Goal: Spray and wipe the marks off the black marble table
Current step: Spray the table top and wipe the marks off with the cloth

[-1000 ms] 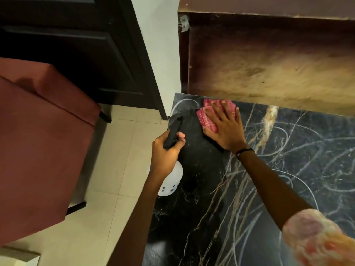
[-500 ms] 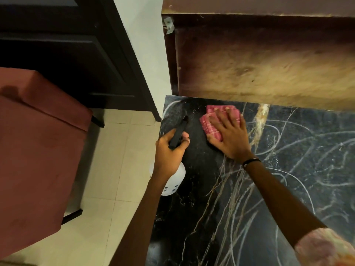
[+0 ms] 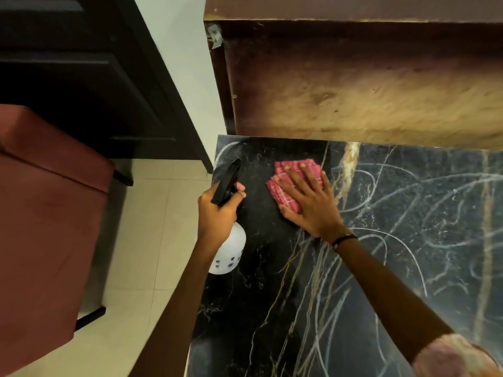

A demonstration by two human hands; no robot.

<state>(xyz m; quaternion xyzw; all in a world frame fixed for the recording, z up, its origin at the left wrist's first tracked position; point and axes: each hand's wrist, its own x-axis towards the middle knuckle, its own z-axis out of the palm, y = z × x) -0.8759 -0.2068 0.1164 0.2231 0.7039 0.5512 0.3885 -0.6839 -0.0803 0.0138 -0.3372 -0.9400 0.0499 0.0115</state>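
left hand (image 3: 217, 213) at frame centre, fingers curled round white spray bottle (image 3: 228, 251) over table's left edge, right hand (image 3: 307, 202) just beyond, fingers straight, spread, pressing pink cloth (image 3: 285, 183) on black marble table (image 3: 272, 295), white scribble marks (image 3: 408, 213) right, red chair (image 3: 40, 213) left

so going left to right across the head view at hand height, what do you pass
red upholstered chair → tiled floor → left hand gripping the spray bottle → pink cloth under the flat right hand → white scribble marks on the black marble table
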